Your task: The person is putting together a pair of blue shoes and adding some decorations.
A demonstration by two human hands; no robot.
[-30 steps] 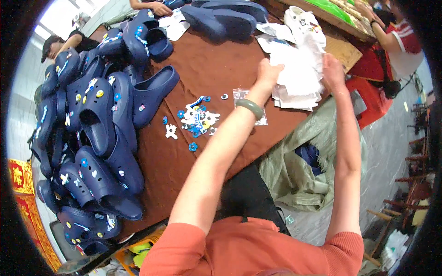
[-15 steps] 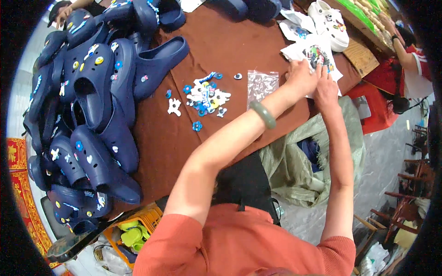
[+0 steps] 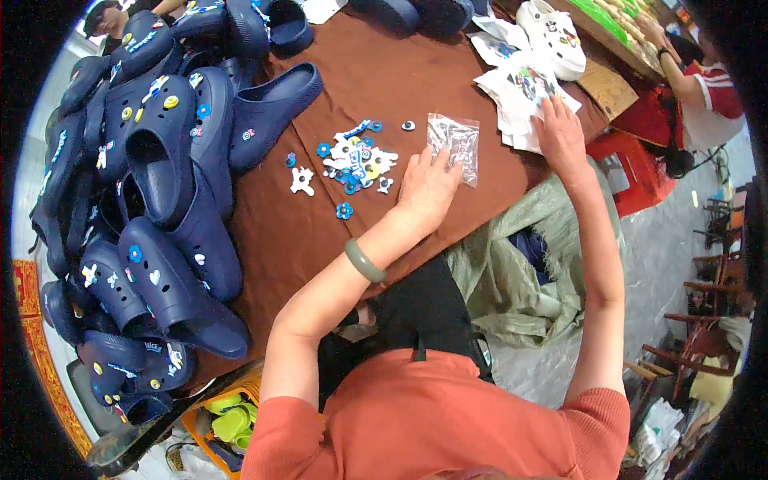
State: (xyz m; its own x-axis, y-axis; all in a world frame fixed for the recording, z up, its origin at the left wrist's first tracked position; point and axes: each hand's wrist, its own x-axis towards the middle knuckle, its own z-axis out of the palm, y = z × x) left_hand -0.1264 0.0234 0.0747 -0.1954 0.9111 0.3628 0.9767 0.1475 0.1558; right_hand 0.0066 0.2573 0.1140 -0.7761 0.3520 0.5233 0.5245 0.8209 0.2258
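My left hand (image 3: 430,190) lies with its fingers stretched out on the brown cloth, the fingertips at the edge of a clear plastic bag (image 3: 464,138). Nothing shows in its grasp. To its left is a small pile of shoe charms (image 3: 356,162) in white, blue and yellow, with a few loose ones around it. My right hand (image 3: 562,138) rests flat, fingers extended, on a stack of white printed papers (image 3: 520,120). A white clog (image 3: 554,38) with charms stands just beyond the papers.
Many dark blue clogs (image 3: 172,280) with charms are heaped along the left side. An orange crate (image 3: 210,432) holds lime-green clogs below the table. A green woven sack (image 3: 512,288) lies near the table's front edge. Other people are at the far left and far right.
My left hand has left the white papers and moved left to the clear bag. My right hand stays on the papers, its fingers now flatter. The charms lie as before.
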